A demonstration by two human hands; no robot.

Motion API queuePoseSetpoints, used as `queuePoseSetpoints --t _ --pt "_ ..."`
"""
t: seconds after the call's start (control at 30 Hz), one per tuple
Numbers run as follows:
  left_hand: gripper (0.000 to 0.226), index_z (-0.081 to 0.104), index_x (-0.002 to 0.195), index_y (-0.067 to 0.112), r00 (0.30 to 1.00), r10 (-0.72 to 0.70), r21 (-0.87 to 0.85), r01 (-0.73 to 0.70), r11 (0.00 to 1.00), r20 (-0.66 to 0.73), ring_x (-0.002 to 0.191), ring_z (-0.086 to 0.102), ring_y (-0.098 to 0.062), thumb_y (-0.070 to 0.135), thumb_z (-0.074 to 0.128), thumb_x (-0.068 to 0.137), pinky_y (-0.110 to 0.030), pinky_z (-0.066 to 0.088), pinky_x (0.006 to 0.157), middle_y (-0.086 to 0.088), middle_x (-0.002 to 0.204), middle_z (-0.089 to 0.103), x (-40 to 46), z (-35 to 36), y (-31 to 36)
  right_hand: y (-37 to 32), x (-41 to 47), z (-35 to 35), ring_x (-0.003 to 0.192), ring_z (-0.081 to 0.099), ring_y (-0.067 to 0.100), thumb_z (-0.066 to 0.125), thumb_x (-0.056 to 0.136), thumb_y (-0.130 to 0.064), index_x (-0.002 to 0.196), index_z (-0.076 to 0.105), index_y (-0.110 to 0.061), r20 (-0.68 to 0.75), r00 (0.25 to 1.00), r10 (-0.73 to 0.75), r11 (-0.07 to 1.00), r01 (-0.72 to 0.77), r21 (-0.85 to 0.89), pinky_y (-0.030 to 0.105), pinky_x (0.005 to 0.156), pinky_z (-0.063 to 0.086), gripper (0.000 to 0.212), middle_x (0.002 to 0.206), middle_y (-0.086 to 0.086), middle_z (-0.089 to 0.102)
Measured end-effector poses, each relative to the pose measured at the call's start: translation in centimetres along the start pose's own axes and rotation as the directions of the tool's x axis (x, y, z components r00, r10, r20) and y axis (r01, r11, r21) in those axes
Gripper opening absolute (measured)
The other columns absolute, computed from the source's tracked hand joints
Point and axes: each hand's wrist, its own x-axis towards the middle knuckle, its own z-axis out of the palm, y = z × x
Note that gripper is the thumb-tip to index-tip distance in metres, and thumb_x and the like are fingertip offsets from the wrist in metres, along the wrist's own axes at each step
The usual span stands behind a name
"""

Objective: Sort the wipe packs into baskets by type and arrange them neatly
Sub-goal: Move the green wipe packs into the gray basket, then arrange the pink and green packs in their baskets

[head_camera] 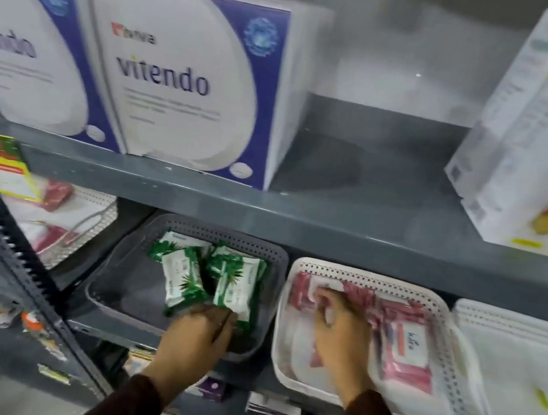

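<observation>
A grey perforated basket [117,295] on the lower shelf holds several green-and-white wipe packs [184,279]. My left hand [196,339] is inside it, fingers closed on the lower ends of the green packs. Right beside it stands a white perforated basket [448,353] with several pink wipe packs [407,348] lined along its right and back. My right hand [340,332] reaches into this basket, fingertips on a pink pack [304,290] at the back left. Whether it grips that pack is unclear.
The grey upper shelf [299,217] overhangs the baskets and carries white-and-purple boxes [178,75] and white cartons [530,135]. Another white basket [525,341] stands at far right, one with red items [66,226] at left. A slotted steel upright [17,265] crosses the left.
</observation>
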Motion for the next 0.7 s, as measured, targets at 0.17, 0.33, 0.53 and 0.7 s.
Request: queuePoseSetpoints --t 0.17,0.33,0.53,0.7 --pt "0.028 0.064 0.097 0.019 0.994 -0.047 -0.191 0.065 0.980 0.096 0.076 0.065 -0.023 0.041 0.051 0.087 -0.033 0.050 0.064 -0.002 0.085 0.070 3.7 6.7 8.6 10.6 0.3 -7.7 0.076 0.071 0.030 0.074 0.079 -0.032 0.103 0.070 -0.019 -0.031 0.954 0.299 0.951 -0.301 -0.066 0.039 0.070 0.058 0.027 0.089 0.010 0.077" --pt "0.106 0.026 0.138 -0.005 0.899 -0.358 -0.032 0.378 0.925 0.253 0.115 0.052 -0.037 0.072 0.058 0.073 -0.038 0.046 0.093 -0.027 0.129 0.049 6.7 13.0 14.7 12.3 0.5 -8.7 0.073 0.069 0.025 0.071 0.062 -0.075 0.097 0.064 -0.018 0.097 0.902 0.420 0.905 -0.408 -0.118 0.034 0.066 0.057 0.067 0.082 0.005 0.073" --pt "0.080 0.034 0.141 0.004 0.941 -0.165 0.167 0.120 0.979 0.294 0.115 0.051 -0.029 0.053 0.061 0.083 -0.036 0.045 0.094 -0.017 0.138 0.044 6.9 13.2 16.0 13.3 1.1 -9.6 0.107 0.064 0.027 0.083 0.066 -0.044 0.130 0.056 -0.019 0.255 0.891 0.377 0.915 -0.316 -0.250 0.038 0.089 0.055 0.074 0.121 0.009 0.066" --pt "0.048 0.048 0.132 0.003 0.897 0.151 0.205 -0.254 0.945 0.416 0.108 0.060 -0.026 0.015 0.062 0.088 -0.032 0.049 0.093 -0.012 0.126 0.059 6.7 12.1 12.9 13.6 1.1 -11.5 0.106 0.063 0.018 0.076 0.068 -0.007 0.136 0.051 -0.047 0.534 0.799 0.277 0.941 -0.114 -0.318 0.033 0.089 0.054 0.082 0.140 -0.006 0.059"
